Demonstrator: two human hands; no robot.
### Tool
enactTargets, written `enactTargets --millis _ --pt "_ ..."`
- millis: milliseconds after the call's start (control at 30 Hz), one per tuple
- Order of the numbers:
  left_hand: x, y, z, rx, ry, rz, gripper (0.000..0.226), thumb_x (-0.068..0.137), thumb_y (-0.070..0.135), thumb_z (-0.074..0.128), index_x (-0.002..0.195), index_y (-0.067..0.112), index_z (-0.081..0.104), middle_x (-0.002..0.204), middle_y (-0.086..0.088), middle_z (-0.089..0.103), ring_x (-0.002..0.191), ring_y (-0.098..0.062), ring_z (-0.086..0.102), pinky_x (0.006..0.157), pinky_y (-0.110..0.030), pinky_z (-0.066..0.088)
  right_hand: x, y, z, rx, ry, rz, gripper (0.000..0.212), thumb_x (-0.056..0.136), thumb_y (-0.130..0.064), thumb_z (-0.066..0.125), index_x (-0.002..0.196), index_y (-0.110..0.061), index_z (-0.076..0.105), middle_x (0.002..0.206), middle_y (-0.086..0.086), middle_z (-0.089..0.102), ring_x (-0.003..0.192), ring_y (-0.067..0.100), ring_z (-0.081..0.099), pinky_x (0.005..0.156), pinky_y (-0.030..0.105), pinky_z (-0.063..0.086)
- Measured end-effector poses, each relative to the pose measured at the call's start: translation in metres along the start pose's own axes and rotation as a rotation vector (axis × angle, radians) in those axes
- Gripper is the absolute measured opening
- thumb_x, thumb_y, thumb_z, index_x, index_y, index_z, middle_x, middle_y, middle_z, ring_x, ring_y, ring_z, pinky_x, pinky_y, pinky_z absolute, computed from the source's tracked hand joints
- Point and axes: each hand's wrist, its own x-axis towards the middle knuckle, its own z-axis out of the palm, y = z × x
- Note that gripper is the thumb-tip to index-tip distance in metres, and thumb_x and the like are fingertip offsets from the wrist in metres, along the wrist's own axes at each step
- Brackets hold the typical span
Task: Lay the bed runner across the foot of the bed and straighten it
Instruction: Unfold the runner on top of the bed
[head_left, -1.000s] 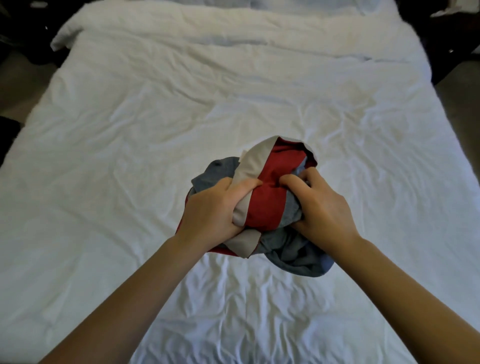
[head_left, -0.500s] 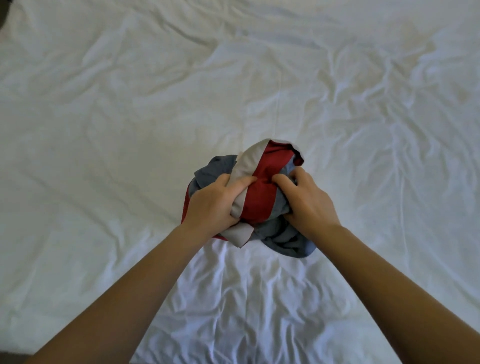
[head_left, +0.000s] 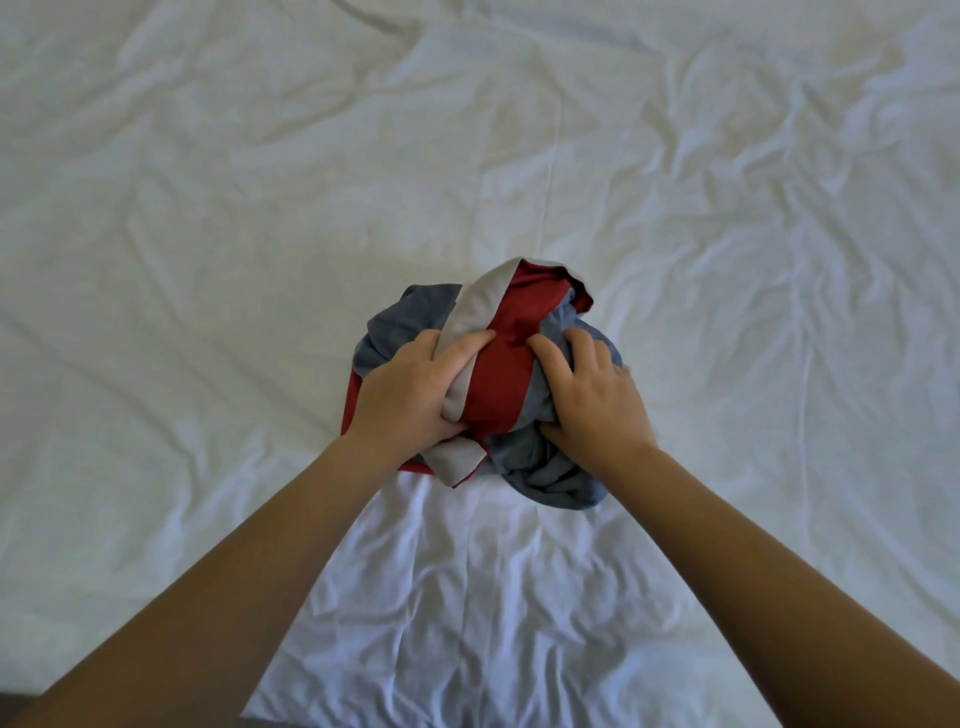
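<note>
The bed runner is a crumpled bundle of red, beige and grey-blue cloth resting on the white bed sheet in the middle of the view. My left hand grips the bundle's left side, fingers closed over the beige stripe. My right hand clutches its right side, fingers dug into the grey-blue cloth. Both forearms reach in from the bottom corners. Most of the runner's length is hidden inside the bundle.
Wrinkled white sheet fills the whole view on every side of the bundle. A dark strip of floor or bed edge shows at the bottom left corner.
The view has dropped and closed in on the bed; the pillows and bed sides have left the frame. The bundle has come down onto the sheet, with both hands still gripping it.
</note>
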Motion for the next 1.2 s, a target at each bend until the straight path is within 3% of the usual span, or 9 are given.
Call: enactTargets --millis 233,367,467,567,700,767,967,1100,1200 --pt "-0.010 0.010 -0.016 -0.059 0.034 0.010 0.112 0.046 0.067 0.078 0.142 0.034 0.031 0.128 -0.005 0.042 0.114 -0.022 0.046 0.085 -0.038 0.051 -0.007 0.003 -0.035 0.060 -0.024 -0.053 0.084 0.071 -0.049 0.062 0.144 -0.024 0.027 0.132 0.005 0.044 0.113 0.026 0.050 0.089 0.037 0.046" --pt "-0.020 0.022 -0.025 -0.276 0.151 -0.123 0.095 0.061 0.074 0.063 0.138 0.024 0.038 0.131 -0.001 0.046 0.117 -0.017 0.046 0.087 -0.029 0.046 -0.013 0.009 -0.057 0.078 0.052 -0.090 0.068 0.078 -0.048 0.056 0.138 -0.022 0.038 0.126 0.004 0.051 0.104 0.025 0.055 0.080 0.033 0.045" --pt "-0.024 0.028 -0.031 -0.345 0.302 -0.221 0.075 0.077 0.059 0.062 0.135 0.015 0.044 0.125 -0.002 0.053 0.113 -0.015 0.050 0.081 -0.023 0.044 -0.008 0.006 -0.067 0.064 0.070 -0.106 0.054 0.086 -0.029 0.055 0.138 -0.022 0.040 0.131 0.003 0.049 0.108 0.025 0.054 0.073 0.033 0.046" --pt "-0.025 0.040 -0.032 -0.311 0.341 -0.343 0.068 0.081 0.048 0.065 0.136 0.014 0.043 0.125 -0.005 0.054 0.112 -0.018 0.053 0.079 -0.024 0.043 0.009 -0.001 -0.075 0.028 0.072 -0.147 0.067 0.080 -0.006 0.059 0.140 -0.025 0.036 0.136 0.002 0.045 0.118 0.026 0.048 0.074 0.037 0.049" --pt "-0.024 0.059 -0.020 -0.152 0.340 -0.396 0.056 0.086 0.046 0.061 0.130 0.014 0.048 0.117 -0.001 0.058 0.109 -0.015 0.052 0.089 -0.025 0.044 0.044 -0.018 -0.076 -0.040 0.019 -0.273 0.081 0.079 -0.008 0.068 0.144 -0.034 0.027 0.149 0.001 0.034 0.134 0.025 0.034 0.087 0.039 0.047" --pt "-0.024 0.065 -0.015 -0.170 0.384 -0.442 0.047 0.086 0.036 0.065 0.126 0.013 0.054 0.117 -0.002 0.059 0.109 -0.017 0.053 0.089 -0.028 0.047 0.057 -0.023 -0.070 -0.114 -0.067 -0.363 0.071 0.085 -0.017 0.065 0.143 -0.035 0.029 0.151 0.000 0.030 0.138 0.023 0.027 0.094 0.042 0.046" --pt "-0.024 0.093 -0.002 -0.231 0.617 -0.428 0.014 0.082 0.000 0.068 0.094 0.006 0.072 0.092 -0.007 0.069 0.088 -0.024 0.064 0.073 -0.033 0.056 0.063 -0.003 -0.063 -0.151 0.000 -0.559 0.015 0.091 -0.011 0.050 0.104 -0.015 0.055 0.110 0.003 0.057 0.106 0.021 0.050 0.069 0.031 0.045" --pt "-0.022 0.122 0.000 -0.245 0.675 -0.355 0.013 0.080 -0.004 0.068 0.087 0.006 0.073 0.080 -0.007 0.068 0.075 -0.022 0.064 0.062 -0.028 0.055 0.049 0.024 -0.074 -0.147 0.062 -0.638 0.008 0.085 -0.005 0.058 0.090 -0.011 0.056 0.090 0.006 0.057 0.088 0.023 0.053 0.056 0.033 0.040" --pt "-0.015 0.156 0.001 -0.301 0.688 -0.318 0.009 0.083 0.002 0.067 0.084 0.007 0.073 0.077 -0.006 0.067 0.070 -0.021 0.062 0.059 -0.030 0.053 0.031 0.050 -0.089 -0.081 0.158 -0.671 0.021 0.064 0.008 0.072 0.073 -0.004 0.057 0.070 0.013 0.056 0.064 0.028 0.054 0.043 0.027 0.035"
